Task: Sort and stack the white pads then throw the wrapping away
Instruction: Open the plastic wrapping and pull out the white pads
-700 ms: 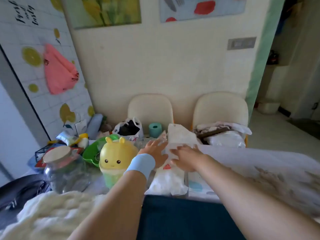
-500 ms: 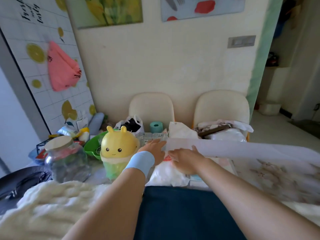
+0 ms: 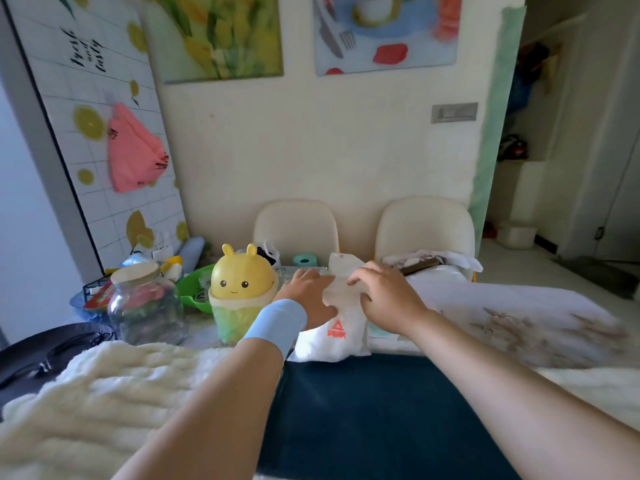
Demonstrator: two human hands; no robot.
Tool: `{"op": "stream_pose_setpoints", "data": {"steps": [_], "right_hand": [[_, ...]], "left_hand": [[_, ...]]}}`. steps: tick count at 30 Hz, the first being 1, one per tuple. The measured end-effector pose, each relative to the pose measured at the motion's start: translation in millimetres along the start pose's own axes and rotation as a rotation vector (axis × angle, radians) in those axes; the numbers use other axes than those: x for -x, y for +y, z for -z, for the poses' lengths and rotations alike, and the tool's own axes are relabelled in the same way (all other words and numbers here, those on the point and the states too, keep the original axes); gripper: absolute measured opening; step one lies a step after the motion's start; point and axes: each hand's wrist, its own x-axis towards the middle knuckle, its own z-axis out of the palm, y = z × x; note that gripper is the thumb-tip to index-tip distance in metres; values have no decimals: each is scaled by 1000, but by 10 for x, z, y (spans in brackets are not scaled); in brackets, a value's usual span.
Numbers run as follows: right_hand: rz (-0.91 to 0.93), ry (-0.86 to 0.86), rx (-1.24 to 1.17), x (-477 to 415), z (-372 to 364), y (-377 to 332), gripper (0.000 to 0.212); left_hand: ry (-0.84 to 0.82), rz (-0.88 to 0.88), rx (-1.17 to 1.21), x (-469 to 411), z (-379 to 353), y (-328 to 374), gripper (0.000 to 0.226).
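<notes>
A thin white pad (image 3: 341, 284) stands upright at the table's middle, pinched from both sides. My left hand (image 3: 306, 296), with a light blue wristband, grips its left edge. My right hand (image 3: 382, 294) grips its right edge with fingers curled over the top. Just below them lies a white plastic wrapping bag (image 3: 334, 336) with a red triangle logo, at the table's near edge. Whether more pads lie under the bag is hidden.
A yellow bunny-shaped bin (image 3: 242, 282) with a green liner stands left of my hands, beside a glass jar (image 3: 145, 306) and a green bowl (image 3: 194, 289). A floral tablecloth (image 3: 519, 317) covers the right. Two cream chairs (image 3: 424, 226) stand behind, one holding bags. A fluffy blanket (image 3: 104, 393) lies near left.
Both hands have risen off the white bag, which now shows its red logo, and they close on the pad. The long white edge lifted at the right has dropped flat.
</notes>
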Motion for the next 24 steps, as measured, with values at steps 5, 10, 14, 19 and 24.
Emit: {"op": "stream_pose_setpoints", "data": {"steps": [5,10,14,19,24], "right_hand": [[-204,-190,-156,162,83,-6,48],[-260,-60,-380,367,193,-106,34],[-309,-27,-520,583,393,-122,18],[-315,-39,-589,774,360,-96,12],[-355,84,-763,738,269,105,25]], "left_hand": [[25,-45,84,209,-5,30,71],[11,-88,119,421,135,87,68],[2,-137,139,586,272,219,68],[19,-155,217,596,110,610,38],[127,-105,280,447,-51,692,27]]}}
